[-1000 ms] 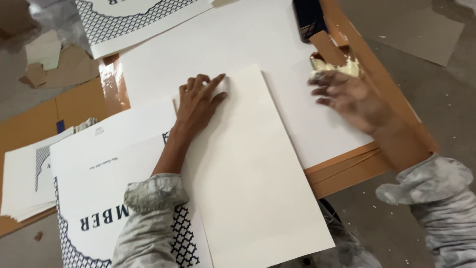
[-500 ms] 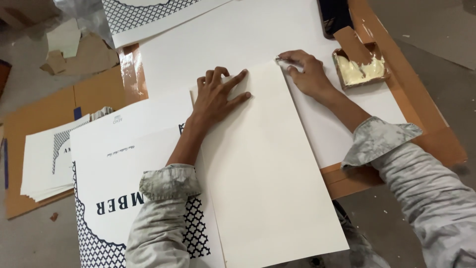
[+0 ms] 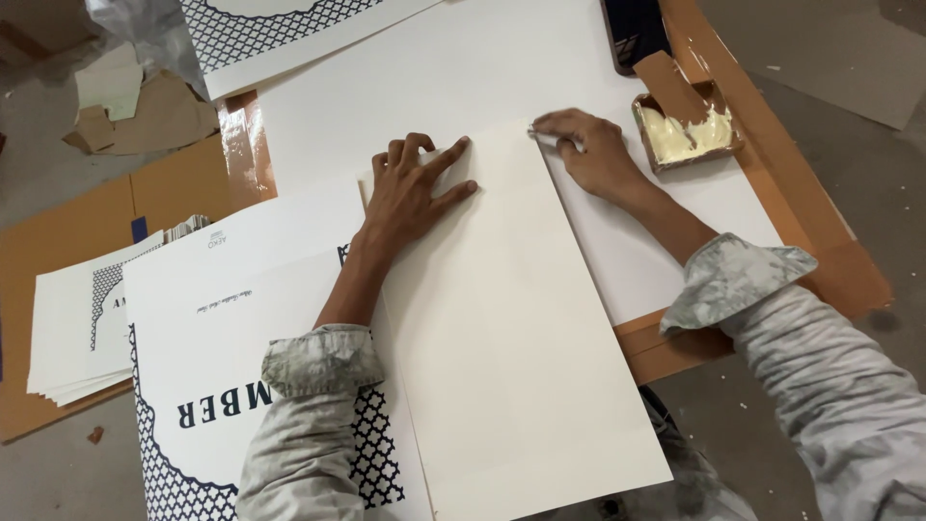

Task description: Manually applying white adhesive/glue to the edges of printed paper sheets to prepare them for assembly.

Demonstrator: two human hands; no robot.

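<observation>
Under the left hand (image 3: 413, 193) lies a large blank sheet (image 3: 511, 328) of smooth, off-white card, a long rectangle running from the fingers down toward the person. That hand is spread flat, fingers wide, pressing the sheet's top left corner and gripping nothing. At the sheet's top right corner the right hand (image 3: 590, 154) is curled, fingertips pinching a small whitish object that is too small to make out. Just right of this hand sits a small square tray (image 3: 687, 135) of pale yellowish paste, with a flat brown stick (image 3: 670, 89) resting in it. Left of the left forearm lies a printed poster (image 3: 241, 367) with a dark lattice border, partly covered by the sleeve and the blank sheet. Further left, a stack of prints (image 3: 82, 338) lies on brown cardboard (image 3: 58, 222).
</observation>
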